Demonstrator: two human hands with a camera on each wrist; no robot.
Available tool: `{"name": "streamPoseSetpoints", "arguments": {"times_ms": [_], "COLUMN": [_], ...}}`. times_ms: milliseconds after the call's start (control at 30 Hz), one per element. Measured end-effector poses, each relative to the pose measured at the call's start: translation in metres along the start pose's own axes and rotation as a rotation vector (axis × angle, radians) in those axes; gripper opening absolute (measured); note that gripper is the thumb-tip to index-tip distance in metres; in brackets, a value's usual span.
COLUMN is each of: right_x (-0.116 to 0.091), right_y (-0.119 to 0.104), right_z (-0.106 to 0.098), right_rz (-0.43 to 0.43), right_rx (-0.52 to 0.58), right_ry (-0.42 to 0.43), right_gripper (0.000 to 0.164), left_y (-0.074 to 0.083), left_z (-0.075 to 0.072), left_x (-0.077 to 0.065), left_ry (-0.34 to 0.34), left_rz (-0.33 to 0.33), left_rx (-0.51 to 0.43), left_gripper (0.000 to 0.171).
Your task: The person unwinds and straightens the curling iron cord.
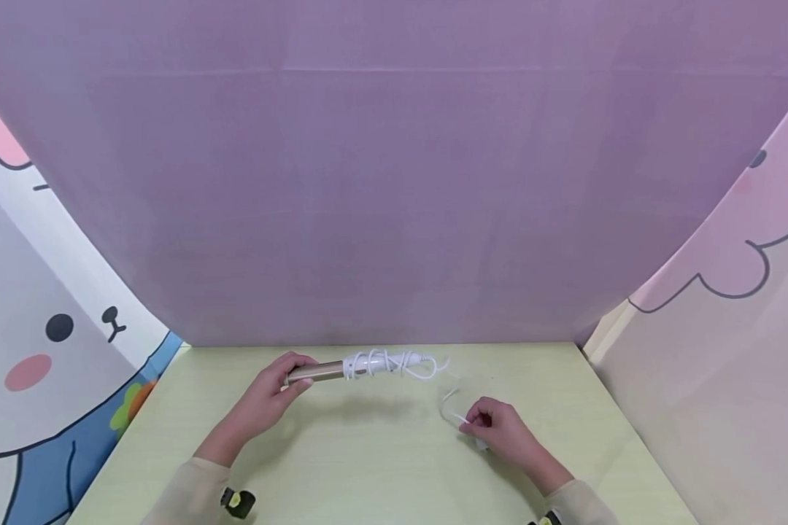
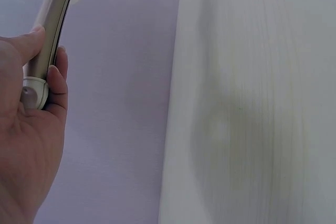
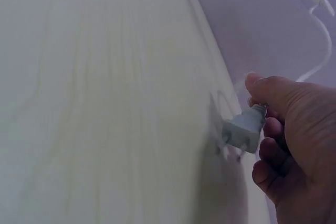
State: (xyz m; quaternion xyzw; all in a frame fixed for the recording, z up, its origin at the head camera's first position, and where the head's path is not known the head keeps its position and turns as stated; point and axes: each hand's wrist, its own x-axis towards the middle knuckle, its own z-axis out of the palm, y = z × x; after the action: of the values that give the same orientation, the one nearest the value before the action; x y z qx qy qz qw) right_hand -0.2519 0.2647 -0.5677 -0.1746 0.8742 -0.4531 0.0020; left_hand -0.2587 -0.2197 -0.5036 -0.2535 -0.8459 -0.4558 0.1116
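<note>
My left hand grips a curling iron by its gold barrel, thumb on one side and fingers on the other. The iron is held roughly level above the table, its white handle pointing right with white cord wound round it. In the left wrist view the barrel's white tip lies by my palm. My right hand pinches the cord end just behind a white two-pin plug, whose pins point away from the hand. Loose cord runs from the plug back to the handle.
The pale wood-grain table lies beneath both hands. A purple cloth rises along its back edge. Cartoon-printed panels stand at the left and right sides.
</note>
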Motion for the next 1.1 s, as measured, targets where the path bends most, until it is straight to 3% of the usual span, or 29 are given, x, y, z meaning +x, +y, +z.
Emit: {"name": "streamPoseSetpoints", "arguments": {"times_ms": [167, 300, 433, 533, 633, 733, 867, 1100], "right_x": [0.001, 0.003, 0.014, 0.027, 0.038, 0.045, 0.047, 0.044], "right_y": [0.002, -0.004, -0.016, -0.026, -0.035, -0.041, -0.043, -0.043], "right_z": [0.003, 0.001, -0.005, -0.01, -0.012, -0.012, -0.011, -0.01], "right_rz": [-0.003, -0.024, -0.218, -0.4, -0.511, -0.566, -0.593, -0.568], "right_rx": [0.001, 0.02, -0.041, -0.14, -0.2, -0.218, -0.201, -0.19], "right_ry": [0.001, 0.135, 0.344, 0.418, 0.415, 0.397, 0.389, 0.355], "right_gripper": [0.016, 0.022, 0.034, 0.044, 0.048, 0.043, 0.035, 0.029], "left_y": [0.001, 0.002, 0.003, 0.004, 0.003, 0.002, 0.001, 0.0], "left_z": [0.0, 0.0, 0.0, 0.0, 0.0, 0.001, 0.002, 0.0], "left_x": [0.0, 0.0, 0.0, 0.0, -0.001, -0.002, -0.002, -0.002], "left_ry": [-0.001, -0.001, -0.003, -0.008, -0.016, -0.023, -0.031, -0.052], "left_rz": [-0.002, 0.007, 0.015, 0.013, 0.009, 0.006, -0.002, -0.022], "left_rx": [0.004, 0.012, 0.012, 0.009, 0.003, -0.006, -0.007, -0.012], "left_gripper": [0.024, 0.024, 0.024, 0.024, 0.024, 0.024, 0.024, 0.024]}}
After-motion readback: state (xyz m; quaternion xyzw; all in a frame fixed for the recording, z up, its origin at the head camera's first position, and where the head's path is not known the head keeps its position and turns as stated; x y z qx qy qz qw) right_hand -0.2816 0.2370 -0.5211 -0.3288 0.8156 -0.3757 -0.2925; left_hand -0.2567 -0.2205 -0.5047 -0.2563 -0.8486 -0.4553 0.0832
